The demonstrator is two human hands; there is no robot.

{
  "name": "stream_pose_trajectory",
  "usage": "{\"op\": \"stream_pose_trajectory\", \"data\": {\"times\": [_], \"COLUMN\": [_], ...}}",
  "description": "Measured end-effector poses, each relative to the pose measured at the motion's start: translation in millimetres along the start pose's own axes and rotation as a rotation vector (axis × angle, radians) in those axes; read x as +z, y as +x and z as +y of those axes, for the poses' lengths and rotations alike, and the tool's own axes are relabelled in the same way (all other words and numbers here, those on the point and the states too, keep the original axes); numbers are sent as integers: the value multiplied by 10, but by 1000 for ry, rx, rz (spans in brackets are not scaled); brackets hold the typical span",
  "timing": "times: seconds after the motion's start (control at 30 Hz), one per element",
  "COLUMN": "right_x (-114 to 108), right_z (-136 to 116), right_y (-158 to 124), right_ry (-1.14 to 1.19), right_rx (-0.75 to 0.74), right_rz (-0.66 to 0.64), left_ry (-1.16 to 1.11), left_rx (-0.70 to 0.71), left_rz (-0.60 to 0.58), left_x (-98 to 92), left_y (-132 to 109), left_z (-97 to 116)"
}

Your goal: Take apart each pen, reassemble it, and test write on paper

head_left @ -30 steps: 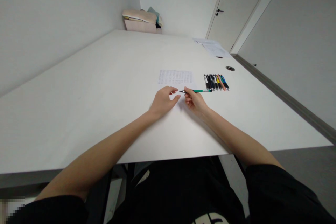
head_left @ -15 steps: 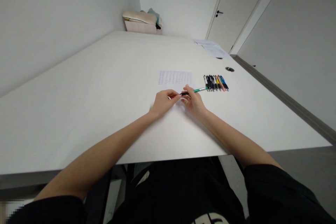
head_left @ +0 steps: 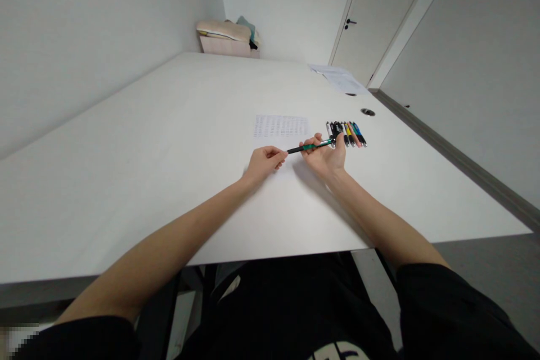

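Note:
A green and black pen [head_left: 309,147] is held slantwise above the white table, its right end slightly higher in view. The fingertips of my left hand [head_left: 264,162] pinch its black left end. My right hand [head_left: 327,158] is turned palm up under the pen, with the fingers against its middle and the thumb at the right end. Beyond my hands lies a sheet of paper [head_left: 280,126] with rows of small writing, its near part partly hidden by them. Just past the right hand, several pens [head_left: 351,134] of different colours lie side by side in a row.
The white table [head_left: 126,180] runs to the walls at the left and back. More papers [head_left: 341,79] lie at the far right, near round cable holes [head_left: 368,112] in the tabletop. A box with folded cloth [head_left: 225,39] stands beyond the far edge.
My right hand has slid rightward along the pen and rolled palm up, its thumb now at the pen's right end. My left hand stays at the black end.

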State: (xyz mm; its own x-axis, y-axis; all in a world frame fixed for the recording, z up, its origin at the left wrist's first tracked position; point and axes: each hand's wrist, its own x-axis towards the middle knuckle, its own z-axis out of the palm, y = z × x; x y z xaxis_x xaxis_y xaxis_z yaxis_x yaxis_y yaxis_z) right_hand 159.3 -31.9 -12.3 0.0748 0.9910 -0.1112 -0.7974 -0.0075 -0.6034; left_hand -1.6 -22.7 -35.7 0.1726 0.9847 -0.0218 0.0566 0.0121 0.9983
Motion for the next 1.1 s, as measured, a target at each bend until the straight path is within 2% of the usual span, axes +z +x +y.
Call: {"op": "stream_pose_trajectory", "data": {"times": [0.2, 0.33, 0.43, 0.77, 1.1], "right_x": [-55, -94, -103, -100, -89], "right_z": [-2, -22, -33, -43, -45], "right_y": [29, 54, 62, 63, 66], "right_ry": [-20, 22, 63, 263, 230], "right_rx": [-60, -59, -44, 27, 22], "right_rz": [-132, -138, -122, -120, -64], "left_ry": [-169, -387, -498, -613, -663], "left_rx": [-96, -231, -283, -337, -319], "left_rz": [-43, -101, -110, -89, -93], "left_x": [24, 11, 2, 19, 12], "left_y": [-37, -41, -39, -38, -39], "left_z": [44, 69, 66, 78, 59]}}
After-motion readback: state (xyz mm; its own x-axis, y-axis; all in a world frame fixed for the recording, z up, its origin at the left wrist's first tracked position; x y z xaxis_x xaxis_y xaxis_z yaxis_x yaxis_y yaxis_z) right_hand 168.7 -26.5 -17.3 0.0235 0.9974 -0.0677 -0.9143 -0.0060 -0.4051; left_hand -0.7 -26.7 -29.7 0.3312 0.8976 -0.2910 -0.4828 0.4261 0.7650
